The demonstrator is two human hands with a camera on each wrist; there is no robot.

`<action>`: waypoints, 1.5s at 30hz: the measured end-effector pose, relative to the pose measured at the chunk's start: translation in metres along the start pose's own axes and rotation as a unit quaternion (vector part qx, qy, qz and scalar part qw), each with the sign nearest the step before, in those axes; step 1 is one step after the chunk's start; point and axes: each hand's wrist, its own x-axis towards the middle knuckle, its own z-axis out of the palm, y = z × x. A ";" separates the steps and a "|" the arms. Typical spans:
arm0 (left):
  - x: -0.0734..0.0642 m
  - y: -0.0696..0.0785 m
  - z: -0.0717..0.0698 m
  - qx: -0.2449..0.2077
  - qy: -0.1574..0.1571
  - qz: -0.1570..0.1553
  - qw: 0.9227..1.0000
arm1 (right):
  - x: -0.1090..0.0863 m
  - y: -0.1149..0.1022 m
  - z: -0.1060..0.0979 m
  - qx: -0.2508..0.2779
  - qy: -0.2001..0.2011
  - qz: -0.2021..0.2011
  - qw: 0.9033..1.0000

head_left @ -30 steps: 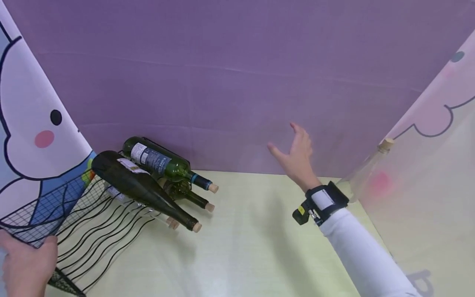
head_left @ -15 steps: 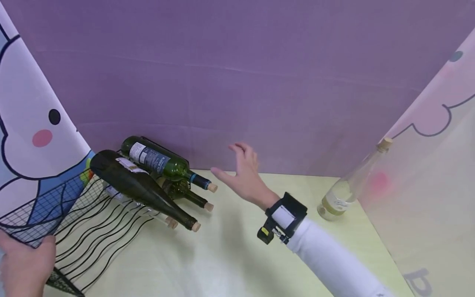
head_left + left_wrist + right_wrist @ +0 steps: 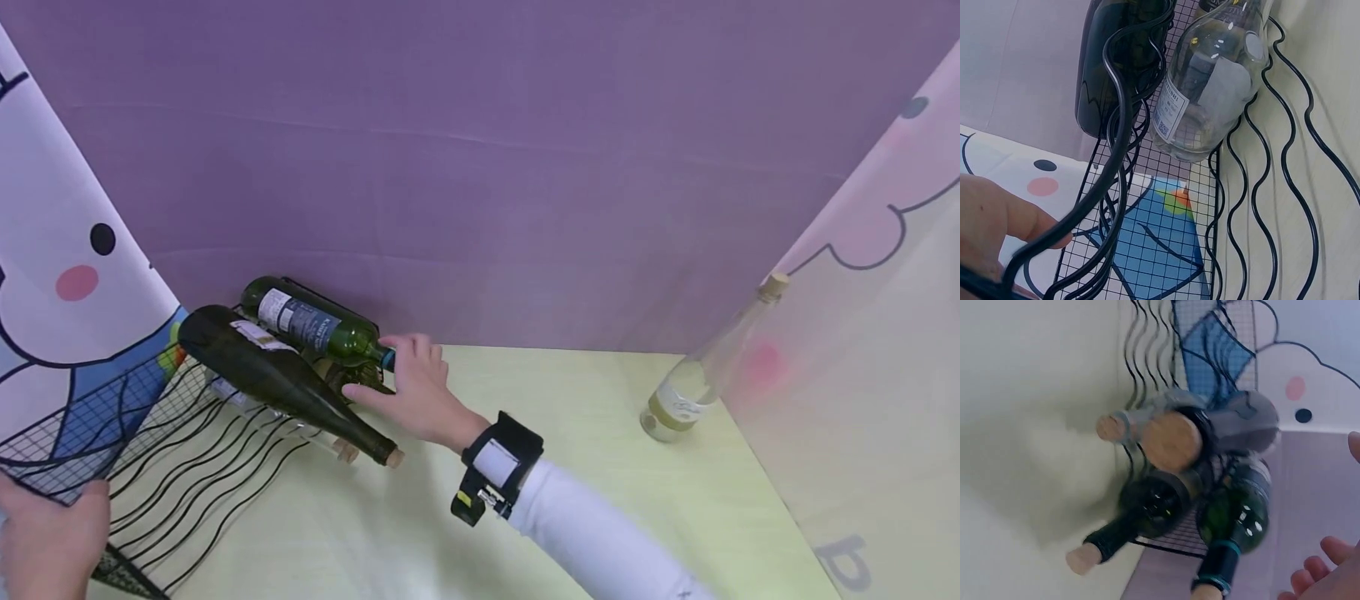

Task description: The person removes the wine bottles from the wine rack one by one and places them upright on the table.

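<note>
My left hand (image 3: pixel 56 533) grips the end of a black wire wine rack (image 3: pixel 142 433), thumb over its frame. Several corked wine bottles lie in the rack's far part. A dark bottle (image 3: pixel 262 358) rests on top, its neck slanting towards the front right. Behind it lies a green bottle (image 3: pixel 307 321) with a blue label. A clear bottle (image 3: pixel 1204 94) sits lower in the rack, beside another green bottle (image 3: pixel 1154 506). My right hand (image 3: pixel 416 396) reaches over the bottle necks with its fingers spread loosely, overlapping the green neck in the head view; the right wrist view shows its fingers beside the bottles.
A clear corked bottle (image 3: pixel 686 396) with a white and gold label stands upright at the right of the pale table (image 3: pixel 585 450). A purple backdrop (image 3: pixel 525 183) rises behind. Printed cloths (image 3: pixel 112 308) hang at both sides.
My right hand has moved left from near the standing clear bottle to the bottle necks at the rack. My left hand keeps its grip on the rack, and the bottles have stayed put.
</note>
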 end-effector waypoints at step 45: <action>-0.001 -0.005 -0.003 -0.001 -0.009 0.030 1.000 | -0.006 0.004 0.067 -0.072 -0.078 0.050 0.993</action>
